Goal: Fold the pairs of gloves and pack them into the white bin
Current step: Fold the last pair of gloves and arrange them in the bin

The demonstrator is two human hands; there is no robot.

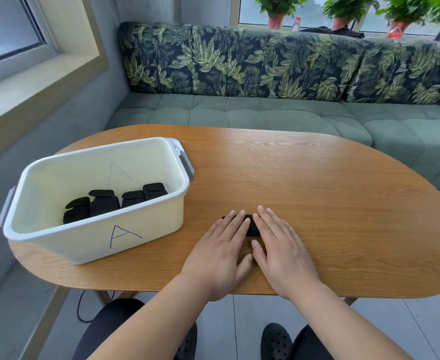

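A black glove bundle [251, 226] lies on the wooden table [317, 193], mostly covered by both hands. My left hand [221, 252] lies flat with straight fingers pressing its left part. My right hand [281, 248] lies flat beside it, fingers straight, pressing the right part. The white bin [135, 229], marked with a blue letter A, stands to the left on the table. Inside it lie several folded black gloves [115, 202].
A green sofa [239, 110] with leaf-patterned back cushions runs behind the table. Potted plants [278, 11] and bottles stand on the window sill above it. A wide window ledge [18, 94] is at the left. My knees and black shoes show below the table edge.
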